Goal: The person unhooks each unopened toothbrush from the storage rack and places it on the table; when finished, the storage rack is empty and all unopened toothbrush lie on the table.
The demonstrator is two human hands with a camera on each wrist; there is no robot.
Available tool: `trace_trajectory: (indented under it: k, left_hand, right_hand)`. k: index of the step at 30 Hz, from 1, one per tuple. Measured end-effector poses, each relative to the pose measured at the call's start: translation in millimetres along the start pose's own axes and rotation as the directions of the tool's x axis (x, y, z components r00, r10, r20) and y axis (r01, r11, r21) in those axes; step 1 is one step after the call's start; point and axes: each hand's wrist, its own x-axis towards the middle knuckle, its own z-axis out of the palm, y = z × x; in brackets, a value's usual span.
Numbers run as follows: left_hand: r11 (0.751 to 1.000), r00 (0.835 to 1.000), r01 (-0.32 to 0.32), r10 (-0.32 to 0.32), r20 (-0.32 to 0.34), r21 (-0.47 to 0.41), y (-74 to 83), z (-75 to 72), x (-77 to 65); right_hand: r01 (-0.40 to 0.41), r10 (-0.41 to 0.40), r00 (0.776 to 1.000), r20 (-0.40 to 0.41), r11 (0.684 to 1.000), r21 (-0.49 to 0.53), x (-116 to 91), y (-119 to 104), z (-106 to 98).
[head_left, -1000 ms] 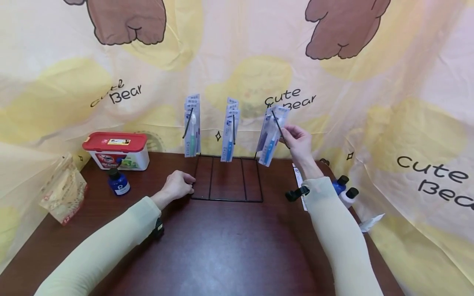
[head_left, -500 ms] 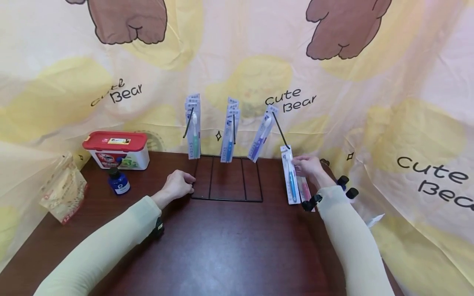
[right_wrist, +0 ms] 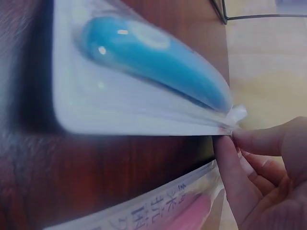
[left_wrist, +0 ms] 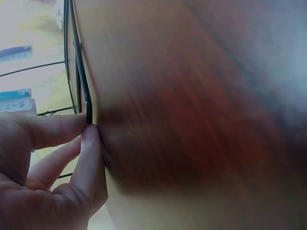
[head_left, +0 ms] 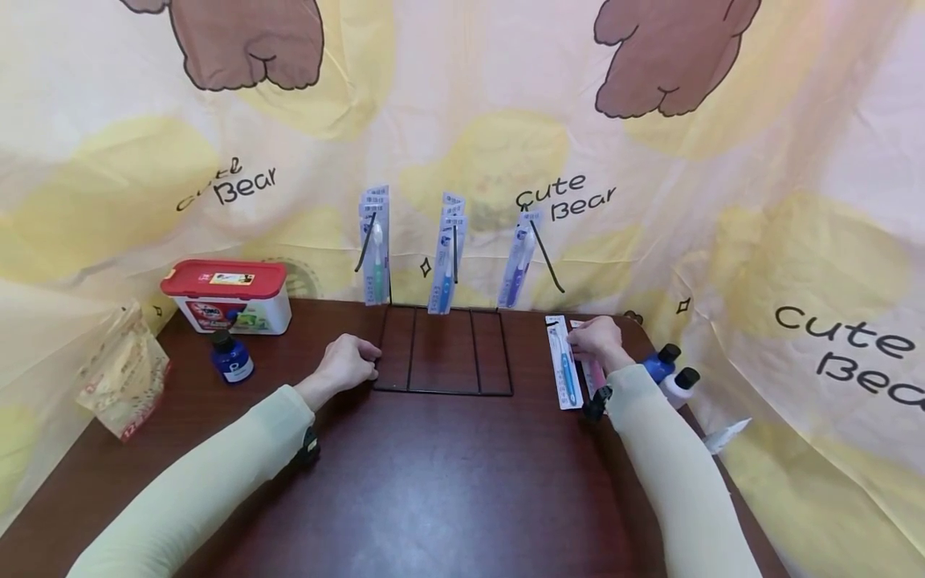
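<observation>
My left hand (head_left: pixel 344 361) pinches the front left corner of a black wire display rack (head_left: pixel 442 392) between thumb and finger; the left wrist view shows the wire (left_wrist: pixel 83 76) between the fingertips. At the right, my right hand (head_left: pixel 596 337) pinches the edge of a packaged blue toothbrush (head_left: pixel 566 365), low over the table. Beside it, a pink toothbrush pack (right_wrist: pixel 184 218) is partly covered by that hand in the head view. On the rack's hooks hang packaged toothbrushes: a green one (head_left: pixel 376 265) in front at left, a blue one (head_left: pixel 446 269) mid-rack, a purple one (head_left: pixel 517 269) at right.
A red-lidded tub (head_left: pixel 226 295), a blue bottle (head_left: pixel 232 357) and a crumpled bag (head_left: pixel 126 373) stand at the left. Blue (head_left: pixel 661 363) and white (head_left: pixel 679 387) bottles with black caps are right of my right hand. A printed curtain (head_left: pixel 462 144) hangs behind the table.
My right hand has taken the front blue toothbrush off the right hook and carried it down and right to the table. The purple one behind it now shows. My left hand stays on the rack.
</observation>
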Motion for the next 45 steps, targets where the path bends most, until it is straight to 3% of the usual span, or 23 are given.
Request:
trace_trajectory:
  k: [5, 8, 10, 12, 15, 17, 20, 23, 25, 33, 37, 39, 43, 45]
  left_hand:
    - [1.000, 1.000, 0.018, -0.018, 0.009, -0.012, 9.9, -4.2, -7.9]
    - [1.000, 1.000, 0.021, -0.020, 0.016, -0.016, 4.6, -1.8, -3.4]
    - [0.999, 0.999, 0.030, -0.030, 0.041, -0.014, -5.9, 1.1, 5.7]
    - [1.000, 1.000, 0.017, -0.017, 0.026, -0.003, -22.2, 9.3, 18.7]
    - [1.000, 1.000, 0.007, -0.007, 0.014, 0.005, -27.1, 12.1, 23.0]
    - [1.000, 1.000, 0.004, -0.004, -0.002, 0.009, -21.2, 10.6, 18.4]
    - [1.000, 1.000, 0.010, -0.010, -0.009, -0.001, -13.8, 6.7, 12.6]
    - [1.000, 1.000, 0.020, -0.020, -0.012, -0.006, -8.7, 2.4, 7.9]
    - [1.000, 1.000, 0.018, -0.018, -0.018, -0.003, -6.4, 1.1, 5.0]
    - [1.000, 1.000, -0.005, 0.004, -0.006, -0.017, 12.4, -5.2, -10.0]
    - [1.000, 1.000, -0.008, 0.009, 0.011, -0.030, 26.9, -13.8, -24.6]
    - [0.999, 0.999, -0.041, 0.041, 0.002, -0.035, 20.4, -11.3, -21.9]
    - [0.999, 0.999, -0.048, 0.048, -0.007, -0.023, 15.1, -8.0, -17.4]
    - [1.000, 1.000, -0.014, 0.014, 0.004, -0.023, 21.5, -11.1, -19.5]
  right_hand:
    - [0.044, -0.047, 0.998, -0.040, 0.998, -0.053, 0, 1, -2]
    - [0.131, -0.130, 0.991, -0.017, 0.990, 0.048, -7, -6, -3]
    - [0.208, -0.212, 0.977, 0.002, 0.962, 0.179, -12, -14, -1]
    - [0.275, -0.305, 0.952, 0.027, 0.890, 0.364, -19, -26, 1]
    - [0.345, -0.425, 0.905, 0.005, 0.743, 0.573, -30, -50, 5]
    - [0.399, -0.479, 0.876, -0.047, 0.667, 0.630, -38, -68, 8]
    - [0.516, -0.543, 0.825, -0.156, 0.613, 0.598, -44, -92, 15]
    - [0.601, -0.586, 0.779, -0.223, 0.596, 0.532, -44, -112, 24]
    - [0.624, -0.601, 0.763, -0.238, 0.588, 0.516, -43, -121, 31]
    - [0.602, -0.571, 0.775, -0.272, 0.534, 0.594, -47, -134, 45]
    - [0.610, -0.566, 0.770, -0.295, 0.516, 0.601, -50, -132, 39]
    - [0.616, -0.562, 0.766, -0.313, 0.501, 0.608, -52, -128, 32]
    - [0.613, -0.544, 0.774, -0.323, 0.519, 0.596, -63, -116, 10]
    - [0.607, -0.542, 0.783, -0.307, 0.555, 0.569, -72, -106, -3]
